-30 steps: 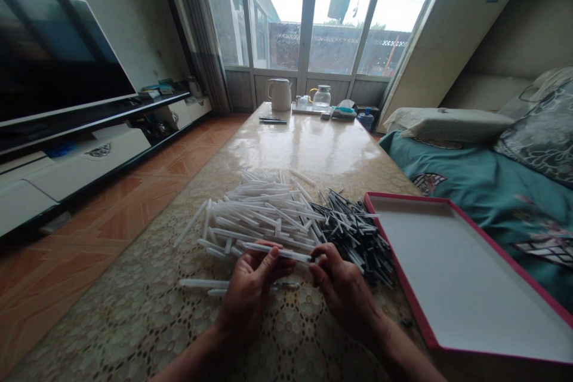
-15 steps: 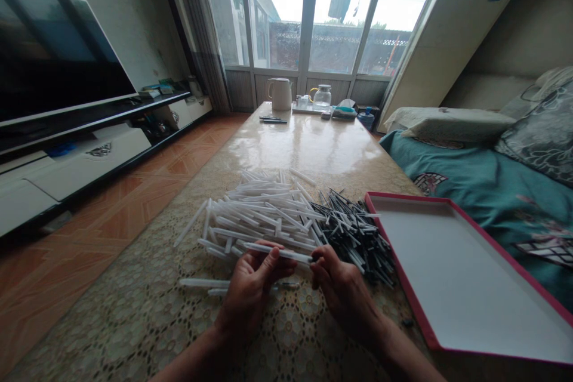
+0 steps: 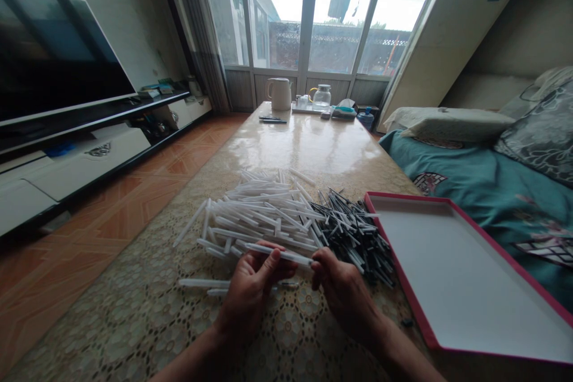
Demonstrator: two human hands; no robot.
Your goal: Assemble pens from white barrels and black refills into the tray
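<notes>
Between my hands lies a translucent white pen barrel [image 3: 290, 257], held nearly level above the near side of the table. My left hand [image 3: 248, 286] is closed around its left part, thumb on top. At the barrel's right end my right hand [image 3: 342, 286] pinches with bent fingers; any small part inside that pinch is hidden. Just beyond my hands is a heap of white pen barrels [image 3: 264, 206]. To its right lies a pile of dark pen refills [image 3: 358, 239]. A few loose barrels [image 3: 203, 283] rest beside my left hand, partly covered by it.
A shallow box lid [image 3: 470, 268] with a red rim lies at the right. A small black piece [image 3: 406, 323] sits near its corner. Farther down the table [image 3: 286, 146] stand a kettle [image 3: 281, 95], a glass jug [image 3: 322, 97] and a tissue box [image 3: 344, 112]. A sofa [image 3: 483, 173] borders the right side.
The dark tip seen at the barrel's right end earlier no longer shows; my right fingers now cover that end. Both hands stay almost in place.
</notes>
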